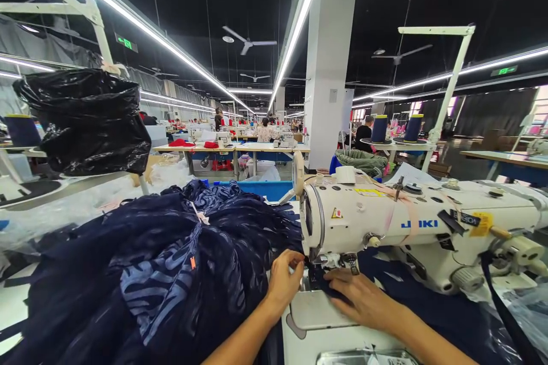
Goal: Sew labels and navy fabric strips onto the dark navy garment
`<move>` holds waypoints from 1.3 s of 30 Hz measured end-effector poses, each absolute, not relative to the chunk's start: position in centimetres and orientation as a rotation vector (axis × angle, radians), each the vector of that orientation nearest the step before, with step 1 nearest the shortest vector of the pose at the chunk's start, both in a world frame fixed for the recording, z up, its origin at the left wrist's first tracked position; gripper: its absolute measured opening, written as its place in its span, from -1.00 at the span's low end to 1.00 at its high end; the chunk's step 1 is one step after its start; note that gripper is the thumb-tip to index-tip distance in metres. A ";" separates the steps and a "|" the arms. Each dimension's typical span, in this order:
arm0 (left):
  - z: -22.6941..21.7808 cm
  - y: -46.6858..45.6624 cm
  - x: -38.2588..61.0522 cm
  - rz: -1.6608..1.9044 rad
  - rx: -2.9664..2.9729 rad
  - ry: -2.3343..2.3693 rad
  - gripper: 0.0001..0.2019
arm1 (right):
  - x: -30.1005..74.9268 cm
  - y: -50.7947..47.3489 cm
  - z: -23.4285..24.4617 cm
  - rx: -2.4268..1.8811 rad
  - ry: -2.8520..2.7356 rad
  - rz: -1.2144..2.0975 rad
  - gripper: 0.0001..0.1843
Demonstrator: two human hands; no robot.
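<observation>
A white JUKI sewing machine (372, 217) stands before me, its needle area low at its left end. My left hand (283, 278) is just left of the presser foot, fingers curled together in a pinch; what lies between the fingertips is hidden. To the right of the foot, my right hand (357, 295) has its fingers on a small piece of navy fabric (319, 279), with the cloth caught between fingers and thumb. A big heap of sheer navy garments (166, 262), with lighter blue patterned parts and an orange tag, lies beside my left forearm.
More navy cloth (428, 296) lies beneath and behind the machine arm. A black plastic bag (89, 122) hangs from a stand at left. Navy thread cones (414, 128) stand behind at right. A pale pillar (329, 68) and other people at sewing tables are farther back.
</observation>
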State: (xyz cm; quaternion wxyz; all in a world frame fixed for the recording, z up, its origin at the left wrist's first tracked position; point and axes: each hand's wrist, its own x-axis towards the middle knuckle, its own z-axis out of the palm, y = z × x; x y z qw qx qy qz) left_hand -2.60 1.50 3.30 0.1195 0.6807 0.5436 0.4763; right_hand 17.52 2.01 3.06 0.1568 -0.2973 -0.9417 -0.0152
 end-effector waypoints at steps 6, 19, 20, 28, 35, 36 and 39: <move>3.1 1.3 -3.0 1.143 2.130 1.592 -0.71 | 17.5 2.2 3.2 -0.843 -2.731 -0.080 -0.76; 3.5 0.9 -3.1 0.386 2.424 1.754 -0.56 | 17.6 2.2 3.4 -0.847 -2.743 -0.118 -0.73; 3.3 1.0 -3.2 0.427 2.420 1.741 -0.56 | 17.7 2.2 3.5 -0.851 -2.743 -0.127 -0.73; 2.0 2.7 -3.1 1.151 2.049 1.331 -0.64 | 17.8 2.2 3.3 -0.854 -2.740 -0.131 -0.71; 2.2 2.9 -1.6 1.218 1.897 1.481 -0.94 | 17.7 2.3 3.2 -0.873 -2.726 -0.091 -0.73; 2.2 2.9 -1.3 1.232 1.881 1.514 -0.96 | 17.6 2.4 3.3 -0.871 -2.722 -0.088 -0.74; 2.1 3.2 -0.8 1.269 1.849 1.589 -0.95 | 17.5 2.5 3.4 -0.868 -2.724 -0.086 -0.75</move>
